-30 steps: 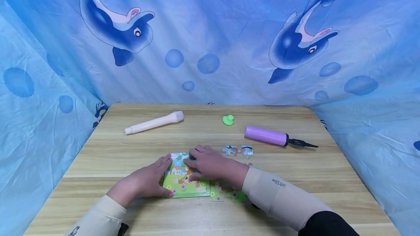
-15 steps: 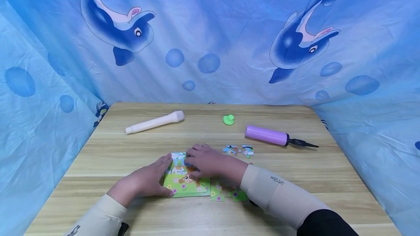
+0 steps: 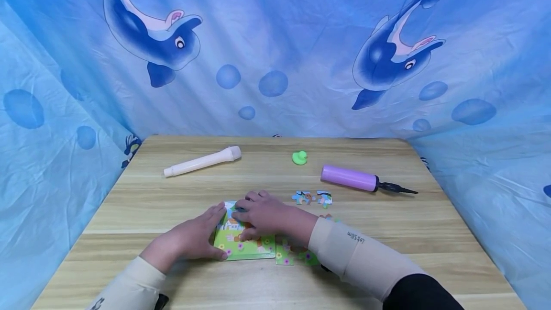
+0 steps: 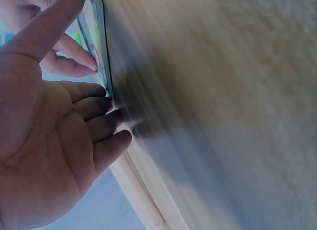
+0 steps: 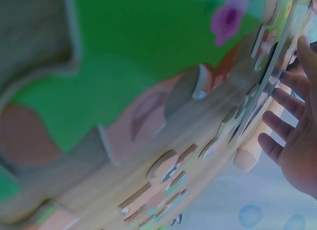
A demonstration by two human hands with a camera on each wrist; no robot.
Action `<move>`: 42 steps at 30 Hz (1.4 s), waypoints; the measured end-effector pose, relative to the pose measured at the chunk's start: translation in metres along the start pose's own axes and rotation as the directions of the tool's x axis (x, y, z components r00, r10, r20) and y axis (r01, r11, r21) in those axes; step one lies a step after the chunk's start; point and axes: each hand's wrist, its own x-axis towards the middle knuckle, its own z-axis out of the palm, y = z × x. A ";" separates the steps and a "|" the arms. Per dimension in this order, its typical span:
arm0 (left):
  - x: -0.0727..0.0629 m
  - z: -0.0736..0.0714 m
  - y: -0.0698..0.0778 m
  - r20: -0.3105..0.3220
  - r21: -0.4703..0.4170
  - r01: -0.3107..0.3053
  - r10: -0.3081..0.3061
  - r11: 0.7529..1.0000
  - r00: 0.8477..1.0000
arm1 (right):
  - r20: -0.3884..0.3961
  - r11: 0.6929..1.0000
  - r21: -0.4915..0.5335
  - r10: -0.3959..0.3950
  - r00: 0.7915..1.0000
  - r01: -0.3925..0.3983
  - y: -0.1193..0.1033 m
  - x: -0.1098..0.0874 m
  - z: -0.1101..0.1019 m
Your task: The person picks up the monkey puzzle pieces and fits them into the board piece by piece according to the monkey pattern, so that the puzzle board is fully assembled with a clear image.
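Observation:
A square picture puzzle board (image 3: 241,250), showing a house, a green lawn and flowers, lies flat on the table. My left hand (image 3: 189,240) rests along its left side, thumb at the near corner and fingertips at the far corner; in the left wrist view those fingers (image 4: 104,126) touch the edge loosely. Over the board's upper right my right hand (image 3: 264,214) lies with fingers spread, fingertips pressing on the picture and covering part of it. Loose jigsaw pieces (image 3: 285,252) lie right of the board, partly under my right forearm. Two more jigsaw pieces (image 3: 324,197) sit farther back.
A white microphone-shaped stick (image 3: 202,161) lies at the back left. Behind the pieces stands a small green toy duck (image 3: 299,158). A purple hand pump (image 3: 348,178) with a black nozzle lies at the right. Blue dolphin-print curtains (image 3: 275,47) surround the table.
My right hand has shifted slightly left across the board, its fingertips moving from the upper middle toward the upper left. The left hand and the loose pieces stay in place.

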 end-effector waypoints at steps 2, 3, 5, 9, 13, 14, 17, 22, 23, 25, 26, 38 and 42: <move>0.000 0.000 0.000 -0.001 0.004 0.001 -0.001 1.000 1.000 | 0.000 1.000 0.019 -0.001 1.000 0.001 0.001 0.000 0.000; 0.000 -0.001 0.001 -0.001 0.007 0.001 -0.001 1.000 1.000 | -0.001 0.999 0.036 -0.003 1.000 0.003 0.002 -0.001 0.001; 0.000 -0.001 0.001 -0.001 0.013 0.004 -0.004 1.000 1.000 | -0.009 0.996 0.085 -0.003 1.000 0.004 0.006 -0.004 0.002; 0.000 0.000 0.000 -0.004 0.019 0.005 -0.005 1.000 1.000 | -0.064 0.986 0.165 0.029 0.998 -0.018 0.022 -0.015 0.001; 0.001 0.001 0.000 -0.011 0.023 0.011 -0.011 1.000 1.000 | -0.094 0.968 0.223 0.143 0.985 -0.119 0.047 -0.034 -0.001; 0.002 0.001 0.000 -0.012 0.023 0.010 -0.010 1.000 1.000 | -0.088 0.960 0.235 0.179 0.980 -0.154 0.053 -0.040 -0.001; 0.002 0.001 0.001 -0.013 0.023 0.010 -0.010 1.000 1.000 | -0.049 0.924 0.273 0.289 0.956 -0.266 0.071 -0.058 0.002; 0.000 0.000 0.002 -0.006 0.023 0.015 -0.014 1.000 1.000 | 0.022 0.887 0.283 0.374 0.927 -0.364 0.089 -0.080 0.009; 0.000 0.000 0.003 -0.004 0.021 0.013 -0.013 1.000 1.000 | 0.030 0.886 0.286 0.372 0.928 -0.364 0.091 -0.083 0.011; -0.001 0.000 0.003 -0.003 0.017 0.012 -0.012 1.000 1.000 | 0.047 0.889 0.279 0.364 0.930 -0.362 0.093 -0.088 0.014; -0.001 0.000 0.003 -0.003 0.016 0.013 -0.013 1.000 1.000 | 0.050 0.890 0.282 0.360 0.932 -0.359 0.093 -0.090 0.015; -0.003 0.000 0.004 -0.004 0.020 0.010 -0.010 1.000 1.000 | 0.013 0.892 0.301 0.351 0.936 -0.338 0.083 -0.080 0.025; -0.004 -0.002 0.006 -0.001 0.020 0.009 -0.009 1.000 1.000 | 0.017 0.887 0.319 0.347 0.938 -0.334 0.081 -0.074 0.023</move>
